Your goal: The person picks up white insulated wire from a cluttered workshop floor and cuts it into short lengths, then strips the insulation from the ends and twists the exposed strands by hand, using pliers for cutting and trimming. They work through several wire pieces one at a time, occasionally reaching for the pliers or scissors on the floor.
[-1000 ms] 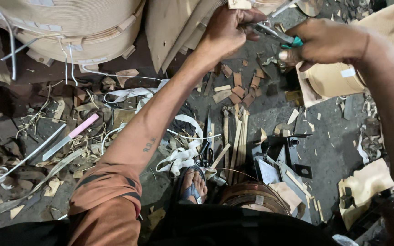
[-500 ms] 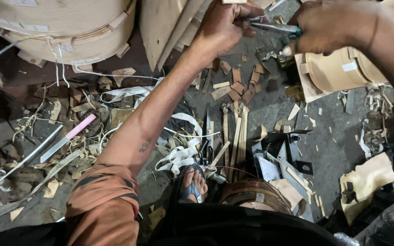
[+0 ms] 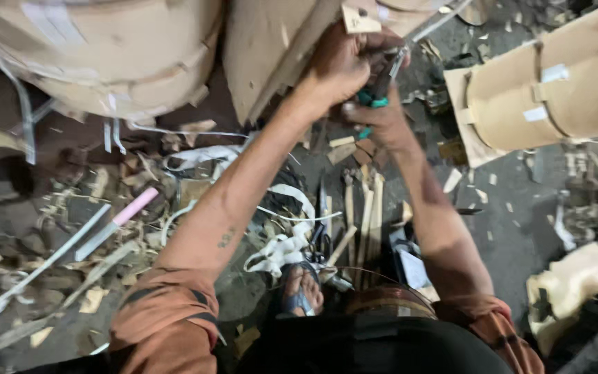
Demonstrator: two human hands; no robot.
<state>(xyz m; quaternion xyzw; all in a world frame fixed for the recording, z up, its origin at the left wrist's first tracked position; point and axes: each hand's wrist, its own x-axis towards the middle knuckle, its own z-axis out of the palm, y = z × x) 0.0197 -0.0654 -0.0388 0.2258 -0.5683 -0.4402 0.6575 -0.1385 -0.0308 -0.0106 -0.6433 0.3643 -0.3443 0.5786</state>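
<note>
My left hand (image 3: 340, 66) is raised near the top centre and pinches a small tan scrap piece (image 3: 360, 16) between its fingers. Directly below it, my right hand (image 3: 381, 119) grips green-handled snips (image 3: 376, 97). Their metal jaws (image 3: 396, 66) point up toward the scrap and touch my left fingers. Both forearms reach up from orange sleeves at the bottom of the view. Whether the jaws bite the scrap is hidden by my fingers.
Big tan rolls (image 3: 105, 55) lie at top left, with another roll (image 3: 555, 90) at right and a leaning board (image 3: 271, 48). The floor holds wooden strips (image 3: 365, 221), white strapping (image 3: 278, 249), a pink-handled blade (image 3: 122, 218) and my sandalled foot (image 3: 302, 294).
My right hand with the snips has swung in from the right to sit under my left hand. Both hands now meet closer to the centre, and the view has shifted.
</note>
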